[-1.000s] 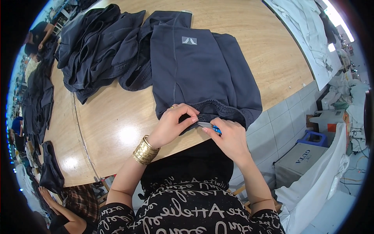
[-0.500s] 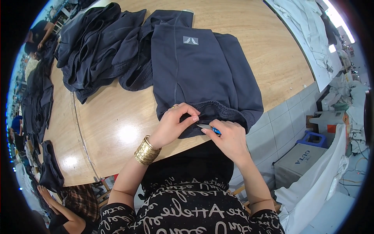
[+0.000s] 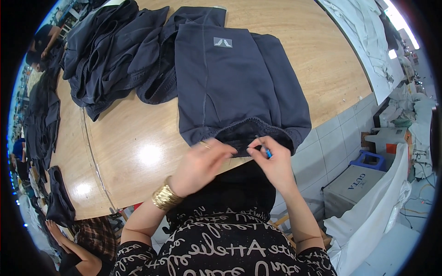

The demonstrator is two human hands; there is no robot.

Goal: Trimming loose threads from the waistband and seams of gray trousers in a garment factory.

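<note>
A dark navy garment (image 3: pixel 230 83) with a small grey patch lies on the table, its gathered elastic waistband (image 3: pixel 252 123) gaping toward me. My right hand (image 3: pixel 272 158) is closed around small thread snips (image 3: pixel 268 152) with a blue handle; only part of them shows between the fingers. Its thumb and index fingertip meet at the waistband's near edge. Just left of it, my left hand (image 3: pixel 195 165) is blurred by motion, with a gold bracelet at the wrist. Its fingertips come together by the same edge, and what they pinch, if anything, is hidden.
A heap of similar dark garments (image 3: pixel 110 55) lies to the left on the wooden table (image 3: pixel 138 138). At right on the floor are a grey box (image 3: pixel 352 186), a blue stool (image 3: pixel 368 160) and white cloth (image 3: pixel 373 216). Another person's hand (image 3: pixel 54 230) rests at lower left.
My left hand has pulled back left and toward me. The right hand has shifted slightly right, and the snips' blade, plainly visible before, is now mostly hidden. The garment sits slightly farther up and left.
</note>
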